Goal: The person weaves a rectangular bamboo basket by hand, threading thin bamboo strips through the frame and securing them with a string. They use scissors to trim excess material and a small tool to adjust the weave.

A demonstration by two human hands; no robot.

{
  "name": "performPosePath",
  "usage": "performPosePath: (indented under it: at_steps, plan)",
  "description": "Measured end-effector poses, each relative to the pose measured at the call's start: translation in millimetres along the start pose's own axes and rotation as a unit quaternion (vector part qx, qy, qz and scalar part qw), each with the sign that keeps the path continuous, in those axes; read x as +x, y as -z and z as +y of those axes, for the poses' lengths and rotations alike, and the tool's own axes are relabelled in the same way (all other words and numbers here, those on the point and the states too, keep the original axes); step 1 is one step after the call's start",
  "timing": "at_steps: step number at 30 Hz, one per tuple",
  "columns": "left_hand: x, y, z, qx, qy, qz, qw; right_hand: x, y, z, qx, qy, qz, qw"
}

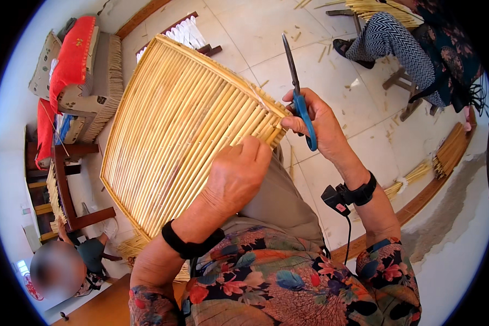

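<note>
A panel of straw-coloured stalks [171, 130], bound in rows with an edging around it, lies tilted across my lap and reaches away to the upper left. My left hand [236, 176] is closed at its near right edge, knuckles up; the fingertips are hidden against the stalks. In my right hand [320, 125] are scissors [304, 117] with blue handles, their dark blades together and pointing away from me. The thumb and fingers of that hand also touch the panel's right corner, where short stalk ends stick out.
Stalk bits litter the tiled floor [331, 81]. At the upper right a person in zigzag trousers [399, 46] sits on a wooden stool. Another person [92, 252] is at the lower left. A sofa with a red cover [73, 60] stands left; stalk bundles [448, 149] lie right.
</note>
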State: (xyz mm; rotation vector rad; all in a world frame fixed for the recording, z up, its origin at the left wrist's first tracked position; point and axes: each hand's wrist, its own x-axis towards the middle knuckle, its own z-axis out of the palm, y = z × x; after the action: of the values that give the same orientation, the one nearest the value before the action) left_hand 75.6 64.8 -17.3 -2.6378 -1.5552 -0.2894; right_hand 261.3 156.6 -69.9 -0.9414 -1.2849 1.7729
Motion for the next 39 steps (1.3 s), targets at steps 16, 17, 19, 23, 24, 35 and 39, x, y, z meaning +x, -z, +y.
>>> performPosePath:
  at_steps: [16, 17, 19, 23, 24, 35, 39]
  plan:
    - [0.3, -4.0, -9.5, -0.046, 0.027, 0.025, 0.998, -13.6, 6.4, 4.3, 0.019, 0.0, 0.054, 0.998]
    - [-1.4, -5.2, -10.6, -0.045, 0.033, 0.021, 0.998, -21.6, 14.8, 7.3, 0.004, -0.011, 0.032, 0.999]
    - [-2.4, -6.0, -11.0, -0.04, 0.035, 0.015, 0.998, -40.5, 26.1, 13.4, -0.022, -0.054, -0.013, 0.998]
    - [-2.6, -4.0, -11.2, -0.03, 0.038, -0.003, 0.999, -72.2, 38.7, 26.4, -0.09, -0.095, -0.098, 0.987]
    - [-2.7, -3.5, -11.0, -0.03, 0.042, -0.01, 0.999, -79.3, 40.3, 25.6, -0.11, -0.106, -0.103, 0.983]
    - [3.9, 9.9, -11.4, -0.067, 0.052, -0.026, 0.996, -84.6, 35.9, 14.3, -0.262, -0.073, -0.093, 0.958]
    - [4.1, 11.0, -17.2, -0.022, 0.009, -0.023, 0.999, -78.3, 36.5, 16.2, -0.25, -0.075, -0.1, 0.96]
